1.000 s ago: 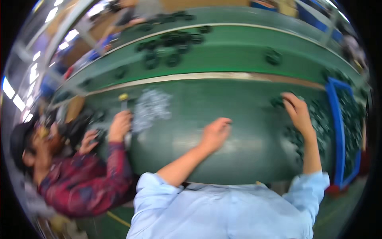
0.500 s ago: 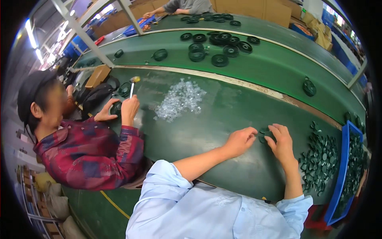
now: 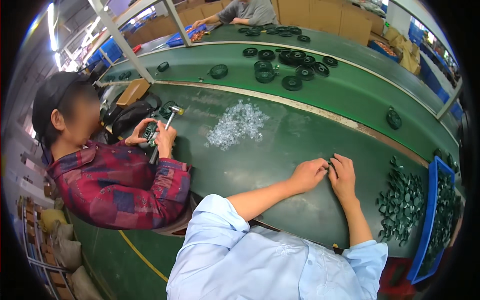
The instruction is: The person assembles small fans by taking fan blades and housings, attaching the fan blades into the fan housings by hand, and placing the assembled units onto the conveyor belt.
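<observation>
Over the green work table [image 3: 250, 175], my left hand [image 3: 307, 175] and my right hand [image 3: 343, 176] meet at the fingertips. Pinched between them is a small dark green piece [image 3: 330, 165], mostly covered by the fingers; it resembles the loose discs on the right. Both hands' fingers are bent and closed about it. To the right of my right hand lies a heap of small dark green discs [image 3: 401, 202]. Beyond my left hand, a pile of small clear plastic pieces [image 3: 237, 125] is spread on the table.
At the left, a person in a checked shirt holds a hammer [image 3: 172, 117] and a round green part [image 3: 150, 131]. A blue bin [image 3: 425, 230] of green discs stands at the right edge. Dark round housings [image 3: 292, 83] lie on the green conveyor [image 3: 350, 90] beyond the table's pale rail.
My hands, apart around several green discs before, have drawn together at the fingertips. The co-worker's hammer has tilted and come lower. The whole view has shifted slightly.
</observation>
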Available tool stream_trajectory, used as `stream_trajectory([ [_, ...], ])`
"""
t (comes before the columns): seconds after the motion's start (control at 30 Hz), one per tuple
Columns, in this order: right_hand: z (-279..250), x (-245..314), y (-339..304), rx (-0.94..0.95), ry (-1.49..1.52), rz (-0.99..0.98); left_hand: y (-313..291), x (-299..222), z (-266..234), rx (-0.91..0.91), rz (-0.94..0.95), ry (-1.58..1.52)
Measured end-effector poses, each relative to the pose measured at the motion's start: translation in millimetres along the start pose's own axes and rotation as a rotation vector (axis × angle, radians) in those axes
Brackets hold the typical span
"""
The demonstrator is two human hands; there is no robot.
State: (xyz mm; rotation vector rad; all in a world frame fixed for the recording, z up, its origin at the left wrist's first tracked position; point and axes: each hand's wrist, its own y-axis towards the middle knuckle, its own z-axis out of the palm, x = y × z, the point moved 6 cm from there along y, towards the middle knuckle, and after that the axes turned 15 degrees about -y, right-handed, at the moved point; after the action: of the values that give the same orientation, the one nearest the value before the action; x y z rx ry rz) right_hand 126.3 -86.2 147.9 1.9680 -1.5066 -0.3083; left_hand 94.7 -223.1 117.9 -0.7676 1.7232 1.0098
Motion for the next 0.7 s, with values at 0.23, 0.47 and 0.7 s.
stream_trajectory([
  [0.23,5,0,-2,-0.078,-0.089,-0.053,4,2,-1,-0.01,0.047,-0.056],
  [0.47,7,-4,-4,-0.065,-0.143,-0.072,7,-4,-2,-0.022,0.059,-0.073],
  [0.7,7,-22,-9,-0.106,-0.146,0.087,7,-1,0,0.01,0.012,-0.024],
])
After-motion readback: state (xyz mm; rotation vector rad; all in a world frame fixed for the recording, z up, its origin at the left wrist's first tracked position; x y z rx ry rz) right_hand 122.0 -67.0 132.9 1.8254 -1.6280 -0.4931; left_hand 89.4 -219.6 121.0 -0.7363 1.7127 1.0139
